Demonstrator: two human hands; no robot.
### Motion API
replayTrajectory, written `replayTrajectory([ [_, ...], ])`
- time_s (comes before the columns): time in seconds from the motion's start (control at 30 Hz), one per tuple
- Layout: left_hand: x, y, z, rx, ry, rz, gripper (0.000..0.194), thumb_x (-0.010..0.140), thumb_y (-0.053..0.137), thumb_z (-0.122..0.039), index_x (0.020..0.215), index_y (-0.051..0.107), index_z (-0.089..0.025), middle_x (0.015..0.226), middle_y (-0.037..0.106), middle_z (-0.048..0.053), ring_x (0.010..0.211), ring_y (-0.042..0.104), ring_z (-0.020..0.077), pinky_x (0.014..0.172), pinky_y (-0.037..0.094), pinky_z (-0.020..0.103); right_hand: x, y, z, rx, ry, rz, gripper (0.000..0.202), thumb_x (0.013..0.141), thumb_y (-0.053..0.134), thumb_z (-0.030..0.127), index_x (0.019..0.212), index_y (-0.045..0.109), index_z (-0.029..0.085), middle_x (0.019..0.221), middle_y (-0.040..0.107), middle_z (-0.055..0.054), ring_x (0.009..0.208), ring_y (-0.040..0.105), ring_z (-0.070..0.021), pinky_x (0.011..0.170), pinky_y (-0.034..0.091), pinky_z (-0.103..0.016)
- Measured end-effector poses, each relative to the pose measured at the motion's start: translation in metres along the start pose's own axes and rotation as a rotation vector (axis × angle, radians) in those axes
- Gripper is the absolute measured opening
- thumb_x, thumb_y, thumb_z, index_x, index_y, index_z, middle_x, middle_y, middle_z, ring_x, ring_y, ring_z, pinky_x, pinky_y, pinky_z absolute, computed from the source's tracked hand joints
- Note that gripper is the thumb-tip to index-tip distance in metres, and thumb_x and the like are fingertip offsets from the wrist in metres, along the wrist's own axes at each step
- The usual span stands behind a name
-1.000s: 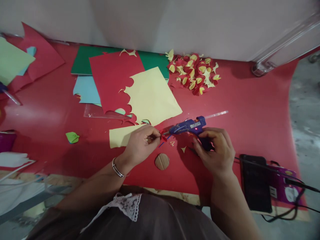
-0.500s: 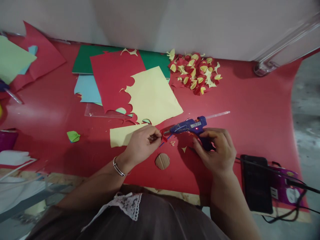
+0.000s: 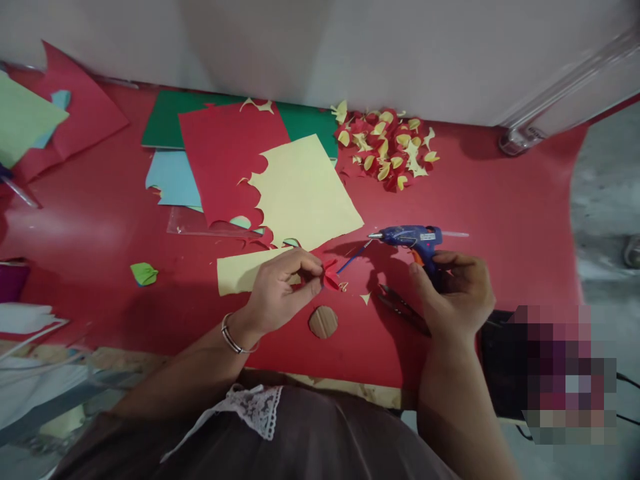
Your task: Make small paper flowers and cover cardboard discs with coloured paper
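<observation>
Between the fingertips of my left hand [image 3: 285,288] is a small folded red paper petal piece [image 3: 331,274]. My right hand [image 3: 453,293] is wrapped round the handle of a blue hot glue gun [image 3: 410,237], its nozzle pointing left and a clear glue stick [image 3: 456,234] poking out the back. A thin blue stick [image 3: 354,257] runs from the red paper towards the nozzle. Below my left hand lies a corrugated cardboard disc [image 3: 323,322]. Dark scissors or snips [image 3: 403,308] rest beside my right hand, partly hidden by it.
Red paper [image 3: 220,147], a cut yellow sheet [image 3: 307,193] and a green board [image 3: 165,123] lie at the back. A heap of red and yellow paper pieces [image 3: 385,147] is by the wall. A folded green paper [image 3: 144,273] lies left. The right corner is pixelated.
My right hand has drawn the glue gun away to the right, and its nozzle is off the red paper. More of the red petals shows at my left fingertips. The snips have come into view.
</observation>
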State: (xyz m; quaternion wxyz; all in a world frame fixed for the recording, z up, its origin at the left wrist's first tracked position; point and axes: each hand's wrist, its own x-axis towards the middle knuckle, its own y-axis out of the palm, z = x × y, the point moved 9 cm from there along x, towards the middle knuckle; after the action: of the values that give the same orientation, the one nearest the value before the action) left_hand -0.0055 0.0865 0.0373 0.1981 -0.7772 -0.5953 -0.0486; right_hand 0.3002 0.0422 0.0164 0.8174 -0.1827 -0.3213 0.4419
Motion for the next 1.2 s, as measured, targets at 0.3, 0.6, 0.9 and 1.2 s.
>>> replayTrajectory([
  [0.3, -0.012, -0.038, 0.020, -0.197, -0.024, -0.399, 0.011, 0.095, 0.083, -0.026, 0.095, 0.072, -0.022, 0.093, 0.075, 0.004, 0.076, 0.070, 0.0142, 0.069, 0.060, 0.029, 0.017, -0.023, -0.040, -0.198, 0.089, -0.157, 0.034, 0.080, 0.093, 0.045, 0.096, 0.070, 0.027, 0.087, 0.072, -0.003, 0.068, 0.065, -0.0227, 0.060, 0.049, -0.037],
  [0.6, -0.013, -0.048, -0.009, 0.042, 0.108, -0.485, 0.012, 0.094, 0.083, -0.024, 0.092, 0.071, -0.024, 0.090, 0.073, 0.000, 0.077, 0.068, 0.0127, 0.068, 0.058, 0.028, 0.016, -0.015, -0.008, -0.347, -0.112, -0.109, 0.032, 0.086, 0.088, 0.046, 0.104, 0.071, 0.026, 0.103, 0.068, -0.009, 0.101, 0.065, -0.0361, 0.094, 0.054, -0.062],
  [0.9, -0.009, -0.028, -0.006, 0.116, 0.046, -0.261, 0.010, 0.097, 0.075, -0.024, 0.091, 0.067, -0.023, 0.091, 0.074, 0.003, 0.079, 0.070, 0.0153, 0.071, 0.060, 0.031, -0.036, 0.064, 0.090, -0.030, -0.553, 0.503, 0.018, 0.102, 0.067, 0.013, 0.114, 0.073, 0.026, 0.102, 0.078, -0.006, 0.091, 0.068, -0.0242, 0.082, 0.057, -0.042],
  [1.2, -0.008, -0.024, -0.001, 0.119, 0.031, -0.213, 0.013, 0.094, 0.074, -0.015, 0.093, 0.066, -0.024, 0.088, 0.071, 0.003, 0.082, 0.068, 0.0167, 0.073, 0.057, 0.033, -0.046, 0.074, 0.085, -0.136, -0.590, 0.623, 0.020, 0.102, 0.060, 0.009, 0.110, 0.073, 0.022, 0.094, 0.073, -0.008, 0.090, 0.061, -0.0255, 0.083, 0.054, -0.043],
])
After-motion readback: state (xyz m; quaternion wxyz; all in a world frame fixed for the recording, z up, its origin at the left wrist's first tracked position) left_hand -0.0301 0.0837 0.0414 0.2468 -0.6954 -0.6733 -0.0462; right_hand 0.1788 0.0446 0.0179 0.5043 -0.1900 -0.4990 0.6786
